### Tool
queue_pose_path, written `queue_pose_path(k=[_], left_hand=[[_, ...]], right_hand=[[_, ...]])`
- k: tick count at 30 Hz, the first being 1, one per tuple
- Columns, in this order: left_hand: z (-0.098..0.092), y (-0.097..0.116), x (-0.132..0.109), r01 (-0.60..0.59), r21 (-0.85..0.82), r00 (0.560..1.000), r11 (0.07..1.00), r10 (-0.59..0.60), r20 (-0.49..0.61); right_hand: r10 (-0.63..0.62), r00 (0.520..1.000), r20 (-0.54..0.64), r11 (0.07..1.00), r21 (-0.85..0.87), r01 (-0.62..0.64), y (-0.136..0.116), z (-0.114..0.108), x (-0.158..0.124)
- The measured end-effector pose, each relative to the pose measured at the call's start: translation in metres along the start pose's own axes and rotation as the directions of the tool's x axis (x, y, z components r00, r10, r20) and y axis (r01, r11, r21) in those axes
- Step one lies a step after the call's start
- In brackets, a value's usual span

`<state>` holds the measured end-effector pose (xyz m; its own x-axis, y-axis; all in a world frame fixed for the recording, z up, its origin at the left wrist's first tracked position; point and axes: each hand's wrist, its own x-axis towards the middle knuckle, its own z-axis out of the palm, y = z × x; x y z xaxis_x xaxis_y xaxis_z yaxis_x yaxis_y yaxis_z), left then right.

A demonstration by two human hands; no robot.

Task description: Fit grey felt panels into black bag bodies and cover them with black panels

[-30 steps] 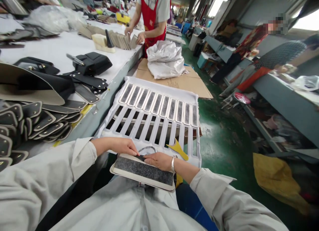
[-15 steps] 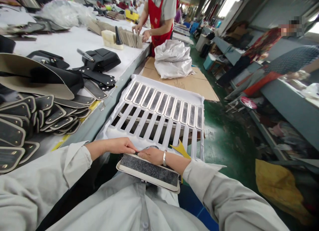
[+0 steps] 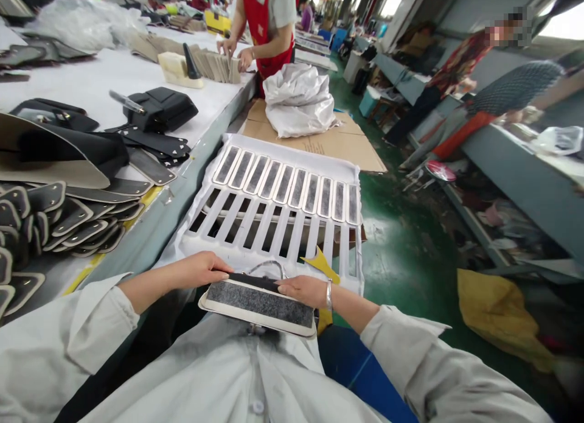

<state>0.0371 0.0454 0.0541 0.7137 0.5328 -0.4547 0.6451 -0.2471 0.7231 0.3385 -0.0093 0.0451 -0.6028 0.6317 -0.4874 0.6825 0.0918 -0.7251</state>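
Note:
On my lap lies a cream-edged pad with a grey felt top (image 3: 260, 303). A black strip (image 3: 250, 281) lies along its far edge. My left hand (image 3: 201, 269) pinches the strip's left end with the fingers closed. My right hand (image 3: 305, 290) presses its right end, fingers together; a metal bracelet is on that wrist. Just beyond the pad stands a white slotted rack (image 3: 274, 225), with several grey-felted strips (image 3: 287, 185) laid in its far row. A yellow scraper (image 3: 322, 263) rests at the rack's near right corner.
To my left runs a long white table (image 3: 91, 88) with stacked black leather pieces (image 3: 55, 213) and a black bag (image 3: 164, 109). A person in a red apron (image 3: 264, 21) works at its far end. Cardboard (image 3: 328, 143) with a white bag (image 3: 296, 100) lies beyond the rack. Green floor, yellow bag (image 3: 497, 313) right.
My hands have slid apart along the pad's far edge, and the black strip now shows stretched between them. The view has shifted slightly.

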Motion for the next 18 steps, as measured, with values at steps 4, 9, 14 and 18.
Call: queue_pose_path(k=[4,9,14,18], left_hand=[[0.003,0.009,-0.002,0.036,0.184,0.998,0.982,-0.025,-0.064],[0.036,0.012,-0.014,0.014,0.47,0.967,0.882,0.107,-0.23],[0.095,0.02,-0.015,-0.245,0.672,0.835,0.699,0.504,-0.22],[0.127,0.042,-0.001,-0.304,0.68,0.725,0.667,0.625,-0.289]], right_hand=[[0.082,0.996,-0.046,0.997,-0.009,-0.083,0.015,-0.005,-0.028],[0.018,0.877,-0.48,0.989,-0.12,-0.085,0.017,0.021,-0.061],[-0.291,0.598,-0.747,0.926,-0.377,-0.02,0.008,0.085,-0.096],[-0.359,0.451,-0.817,0.905,-0.423,-0.047,0.005,0.116,-0.093]])
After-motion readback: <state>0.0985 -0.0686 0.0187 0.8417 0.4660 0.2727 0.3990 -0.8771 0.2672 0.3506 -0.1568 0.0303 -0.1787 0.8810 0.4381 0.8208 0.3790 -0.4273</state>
